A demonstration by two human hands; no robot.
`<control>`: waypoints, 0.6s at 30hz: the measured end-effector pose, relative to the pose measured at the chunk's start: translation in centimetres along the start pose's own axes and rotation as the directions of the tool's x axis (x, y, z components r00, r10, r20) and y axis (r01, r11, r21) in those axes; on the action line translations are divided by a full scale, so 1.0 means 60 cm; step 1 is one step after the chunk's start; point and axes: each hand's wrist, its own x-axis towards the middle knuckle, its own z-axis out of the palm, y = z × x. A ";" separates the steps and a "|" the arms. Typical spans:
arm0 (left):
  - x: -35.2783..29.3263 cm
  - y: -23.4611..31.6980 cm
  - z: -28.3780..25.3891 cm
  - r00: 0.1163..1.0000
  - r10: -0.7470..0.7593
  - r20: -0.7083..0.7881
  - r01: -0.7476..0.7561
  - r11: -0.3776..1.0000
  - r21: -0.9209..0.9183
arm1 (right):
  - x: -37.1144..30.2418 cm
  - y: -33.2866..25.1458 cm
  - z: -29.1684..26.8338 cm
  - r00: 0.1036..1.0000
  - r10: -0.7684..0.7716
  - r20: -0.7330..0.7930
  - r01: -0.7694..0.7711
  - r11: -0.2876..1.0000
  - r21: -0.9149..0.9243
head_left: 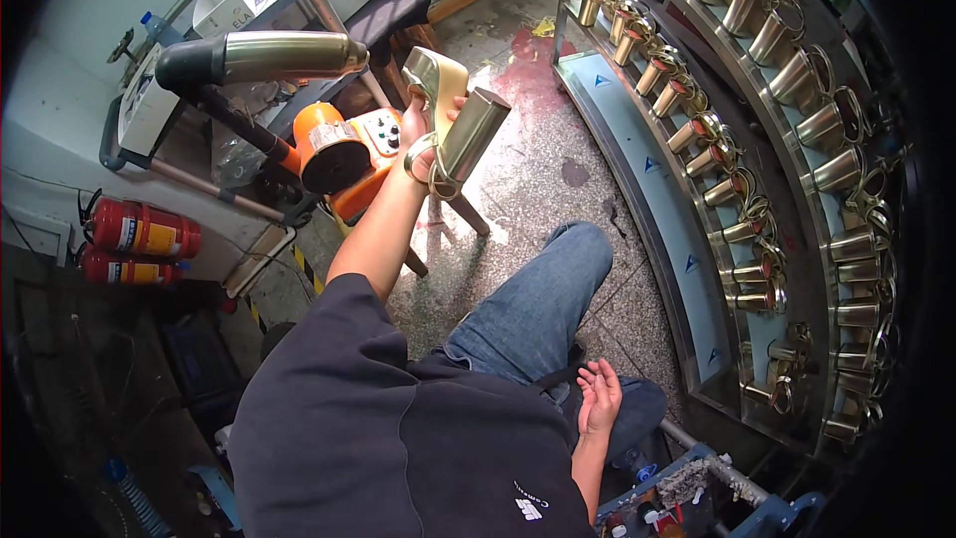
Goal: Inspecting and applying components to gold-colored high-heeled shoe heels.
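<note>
My left hand point(416, 125), reaching up and forward, is closed round a high-heeled sandal point(472, 137). The sandal has a shiny gold block heel, a pale sole and thin gold straps that hang by my wrist. Just left of it is a machine with an orange body point(324, 134), a small control panel point(380, 132) with black knobs, and a gold metal tube point(289, 55) on a black elbow pipe. Low on the right, beside my knee, my right hand point(598, 397) is palm up with its fingers loosely bent and apart, holding nothing.
A curved-looking metal rack point(657, 189) on the right carries several similar gold sandals point(717, 154). Red fire extinguishers point(144, 229) stand at the left wall. A black-seated stool point(383, 15) is behind the machine. A blue-framed cart point(697, 478) with clutter is at lower right.
</note>
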 end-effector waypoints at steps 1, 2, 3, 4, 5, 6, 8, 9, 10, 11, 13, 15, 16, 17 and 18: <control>0.001 -0.005 0.008 1.000 0.006 -0.020 -0.006 1.000 -0.019 | 0.000 0.000 0.000 1.000 0.005 -0.007 -0.005 1.000 0.006; 0.004 -0.007 0.011 0.999 0.010 -0.041 -0.011 0.999 -0.039 | 0.001 0.000 0.000 1.000 0.010 -0.014 -0.010 1.000 0.013; 0.004 -0.006 0.011 0.999 0.012 -0.039 -0.013 0.999 -0.038 | 0.000 0.000 0.001 1.000 0.009 -0.011 -0.008 1.000 0.011; 0.005 -0.004 0.007 0.999 0.020 -0.030 -0.021 1.000 -0.014 | 0.000 0.000 0.003 1.000 0.007 -0.010 -0.007 1.000 0.013; 0.007 -0.002 0.002 0.999 0.028 -0.022 -0.028 1.000 0.010 | -0.001 0.001 0.004 1.000 0.005 -0.011 -0.005 1.000 0.015; 0.008 -0.001 0.000 0.999 0.036 -0.014 -0.035 0.999 0.033 | -0.001 0.001 0.005 1.000 0.004 -0.011 -0.003 1.000 0.017; 0.012 -0.004 -0.001 0.999 0.041 -0.004 -0.041 0.998 0.056 | -0.003 0.001 0.005 1.000 0.000 -0.012 0.000 1.000 0.019; 0.014 -0.009 0.000 0.999 0.029 0.027 -0.030 0.998 0.054 | -0.004 0.001 0.004 1.000 0.001 -0.016 0.000 1.000 0.021; 0.016 -0.014 0.002 0.998 0.017 0.057 -0.020 0.998 0.051 | -0.005 0.000 0.004 1.000 0.002 -0.020 -0.001 1.000 0.023; 0.017 -0.019 0.005 0.996 0.005 0.088 -0.010 0.999 0.050 | -0.005 0.000 0.003 1.000 0.003 -0.023 -0.002 1.000 0.026; 0.017 -0.021 0.006 0.993 -0.006 0.120 0.000 0.999 0.049 | -0.007 0.000 0.001 1.000 0.003 -0.026 -0.002 1.000 0.028; 0.015 -0.016 0.004 0.997 0.016 0.081 -0.019 0.999 0.031 | -0.008 0.002 0.000 1.000 0.004 -0.028 -0.003 1.000 0.030; 0.015 -0.013 0.002 0.998 0.027 0.062 -0.029 0.999 0.022 | -0.009 0.002 0.000 1.000 0.004 -0.029 -0.003 1.000 0.031; 0.014 -0.010 -0.001 0.998 0.038 0.042 -0.039 0.999 0.013 | -0.009 0.003 -0.001 1.000 0.005 -0.030 -0.004 0.999 0.032; 0.014 -0.005 -0.004 0.998 0.040 0.043 -0.040 0.999 0.014 | -0.009 0.003 0.000 1.000 0.004 -0.028 -0.004 0.999 0.032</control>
